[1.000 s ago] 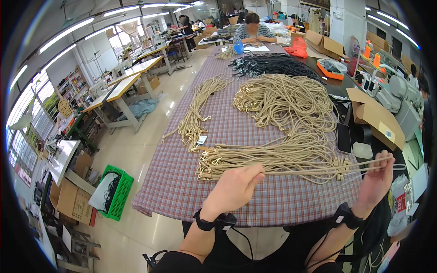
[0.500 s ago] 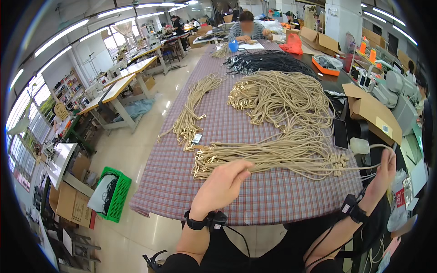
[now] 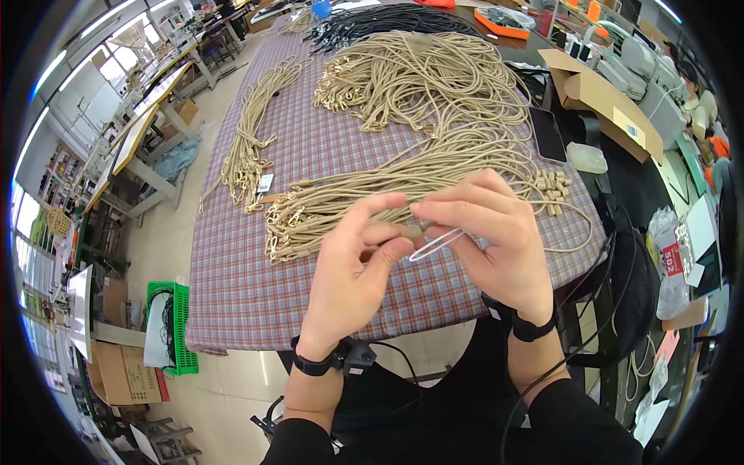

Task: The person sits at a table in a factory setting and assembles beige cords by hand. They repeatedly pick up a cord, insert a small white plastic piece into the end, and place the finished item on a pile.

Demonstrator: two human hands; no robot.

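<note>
Tan cord end [image 3: 415, 231] is pinched by my left hand [image 3: 353, 267]; right hand [image 3: 496, 240] pinches thin white loop [image 3: 438, 242]. Loop could slip out bc it's tiny.

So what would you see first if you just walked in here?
The two hands right in front: the left hand and right hand pinch a small beige piece and a thin wire loop between them. Behind them, heaps of tan cords with metal clips cover the checked tablecloth.
</note>
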